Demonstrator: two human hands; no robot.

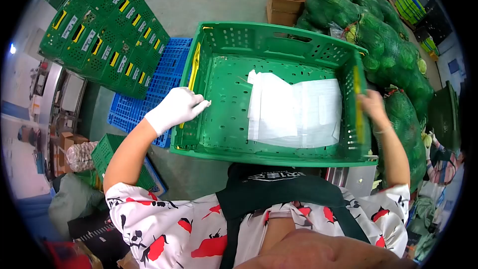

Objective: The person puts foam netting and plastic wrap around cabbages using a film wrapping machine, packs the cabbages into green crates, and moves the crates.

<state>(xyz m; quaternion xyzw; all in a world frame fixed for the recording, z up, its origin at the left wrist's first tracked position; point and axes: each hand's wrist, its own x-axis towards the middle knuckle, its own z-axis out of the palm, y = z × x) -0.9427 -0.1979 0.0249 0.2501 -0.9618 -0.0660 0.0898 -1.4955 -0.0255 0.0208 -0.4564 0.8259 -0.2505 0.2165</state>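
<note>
A green plastic crate (226,104) with yellow end handles is held up in front of my body. Inside, toward its right half, lie folded white plastic sheets or bags (298,109). My left hand (178,108), in a white glove, is closed over the crate's left end, thumb pointing inward over the rim. My right hand (372,105), bare and a little blurred, grips the right end by its yellow handle. The right fingers are partly hidden by the crate wall.
Stacked green crates (107,35) stand on a blue pallet (172,65) at left. Green net sacks of leafy vegetables (388,45) line the right side. Behind the crate is an open cardboard box (285,1). Another person (442,162) is at far right.
</note>
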